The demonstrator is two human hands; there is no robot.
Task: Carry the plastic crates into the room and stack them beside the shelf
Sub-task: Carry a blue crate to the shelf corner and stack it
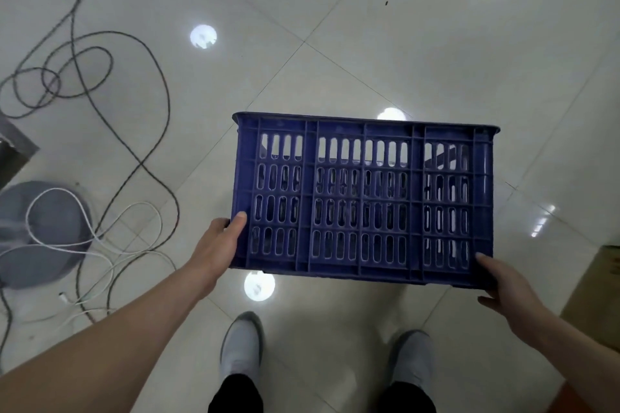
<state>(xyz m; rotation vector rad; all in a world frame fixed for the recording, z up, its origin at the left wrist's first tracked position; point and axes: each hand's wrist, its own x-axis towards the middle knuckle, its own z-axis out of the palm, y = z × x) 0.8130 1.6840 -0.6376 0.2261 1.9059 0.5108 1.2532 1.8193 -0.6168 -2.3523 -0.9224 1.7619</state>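
The person holds the blue crate (pixel 364 198) clear of the tiled floor (pixel 419 54), tipped so a slatted side faces up. The left hand (pixel 214 251) and right hand (pixel 503 282) clamp opposite ends, though the fingers are mostly hidden underneath. Loose cables (pixel 100 84) sprawl nearby and could snag a shoe (pixel 242 345), probably jolting the crate loose.

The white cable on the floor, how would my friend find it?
Look left of the blue crate held in both hands, to the round grey base on the tiled floor. The white cable loops across it; the other cables are dark.
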